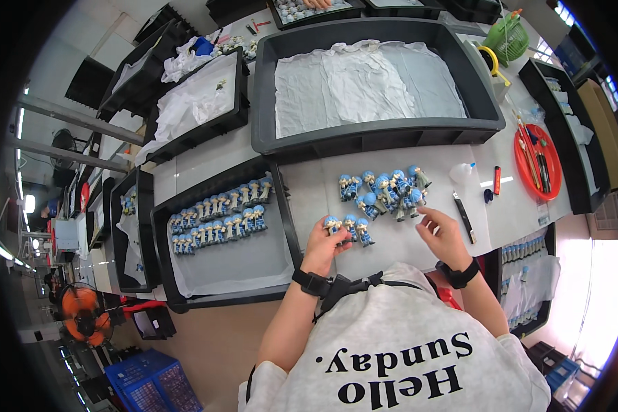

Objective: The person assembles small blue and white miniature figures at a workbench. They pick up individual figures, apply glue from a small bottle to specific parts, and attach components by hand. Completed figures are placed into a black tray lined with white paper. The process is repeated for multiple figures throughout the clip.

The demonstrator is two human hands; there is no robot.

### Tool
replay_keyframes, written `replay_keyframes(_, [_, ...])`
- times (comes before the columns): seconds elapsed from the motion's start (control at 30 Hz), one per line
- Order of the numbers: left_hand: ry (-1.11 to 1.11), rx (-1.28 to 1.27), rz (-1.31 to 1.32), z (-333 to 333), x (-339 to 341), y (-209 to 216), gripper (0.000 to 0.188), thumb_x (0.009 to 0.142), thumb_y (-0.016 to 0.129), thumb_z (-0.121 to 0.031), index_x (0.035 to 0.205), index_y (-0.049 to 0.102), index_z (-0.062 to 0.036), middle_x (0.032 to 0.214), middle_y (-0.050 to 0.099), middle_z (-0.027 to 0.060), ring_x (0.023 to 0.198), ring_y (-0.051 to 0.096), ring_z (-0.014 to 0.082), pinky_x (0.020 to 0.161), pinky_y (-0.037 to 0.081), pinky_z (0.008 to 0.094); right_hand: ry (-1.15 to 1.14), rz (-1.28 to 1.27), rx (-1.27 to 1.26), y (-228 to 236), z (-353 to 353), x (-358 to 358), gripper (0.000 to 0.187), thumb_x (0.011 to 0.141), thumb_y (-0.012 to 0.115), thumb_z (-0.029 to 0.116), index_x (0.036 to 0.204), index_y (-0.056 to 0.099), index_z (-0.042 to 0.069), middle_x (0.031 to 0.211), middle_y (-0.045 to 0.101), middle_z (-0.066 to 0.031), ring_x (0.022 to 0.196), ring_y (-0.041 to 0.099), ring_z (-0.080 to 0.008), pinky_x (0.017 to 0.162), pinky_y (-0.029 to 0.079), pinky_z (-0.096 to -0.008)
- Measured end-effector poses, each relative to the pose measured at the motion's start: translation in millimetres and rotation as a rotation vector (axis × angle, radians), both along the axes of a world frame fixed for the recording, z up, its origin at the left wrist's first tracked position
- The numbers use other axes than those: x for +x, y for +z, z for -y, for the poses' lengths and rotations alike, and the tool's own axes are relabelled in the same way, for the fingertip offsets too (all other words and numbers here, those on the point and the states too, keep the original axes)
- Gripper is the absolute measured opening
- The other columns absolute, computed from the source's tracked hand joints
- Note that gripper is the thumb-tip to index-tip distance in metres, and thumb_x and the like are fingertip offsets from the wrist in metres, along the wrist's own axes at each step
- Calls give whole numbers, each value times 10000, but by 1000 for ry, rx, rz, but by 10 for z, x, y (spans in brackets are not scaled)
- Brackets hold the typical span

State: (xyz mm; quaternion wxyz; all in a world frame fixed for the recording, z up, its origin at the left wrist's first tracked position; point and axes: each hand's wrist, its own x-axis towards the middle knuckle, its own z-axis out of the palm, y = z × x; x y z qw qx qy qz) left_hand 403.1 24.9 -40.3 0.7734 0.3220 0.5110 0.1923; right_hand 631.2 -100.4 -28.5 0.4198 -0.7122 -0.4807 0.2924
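Note:
Small blue-haired figurines in blue and grey are spread over the white table in front of me. My left hand [321,246] is closed around a figurine [332,224], its thumb across the lower part. Two more figurines [357,228] stand out beside it in a row at the fingertips; whether the fingers also grip these is hard to see. My right hand [441,235] has its thumb and forefinger apart with nothing visible between them. Its fingertips are close to a figurine [413,200] at the near right of a loose cluster of several figurines [386,187].
Left of the cluster, a black tray [290,255] holds two rows of figurines on white lining. A large cloth-lined black tray [378,132] stands behind. To the right lie a black-handled knife [464,218], a white squeeze bottle [462,172], a red marker [497,180] and a red basket [557,180] with brushes.

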Motion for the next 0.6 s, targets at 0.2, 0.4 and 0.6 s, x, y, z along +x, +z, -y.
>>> replay_keyframes(0.2, [-19, 31, -77, -5, -37, 16, 569, 838, 502, -24, 1334, 222, -18, 1002, 536, 88, 903, 555, 184, 759, 500, 335, 244, 15, -160, -42, 33, -186, 311, 742, 618, 119, 1034, 581, 20, 791, 618, -99, 591, 561, -194, 571, 461, -301])
replay_keyframes(0.4, [-127, 47, 4, -45, 206, 95, 565, 845, 483, -13, 1352, 234, -35, 1128, 521, 116, 1022, 523, 205, 814, 481, 331, 247, -11, -139, 12, 28, -260, 305, 743, 618, 110, 1030, 582, 16, 789, 617, -100, 590, 559, -192, 575, 462, -296])
replay_keyframes(0.6, [-104, 289, -75, -282, -23, 308, 346, 855, 496, -31, 1199, 478, -14, 1130, 548, 107, 995, 552, 182, 807, 488, 316, 378, -141, -186, 337, -12, -354, 330, 749, 636, 125, 1057, 579, 18, 777, 617, -78, 592, 553, -154, 555, 456, -263])
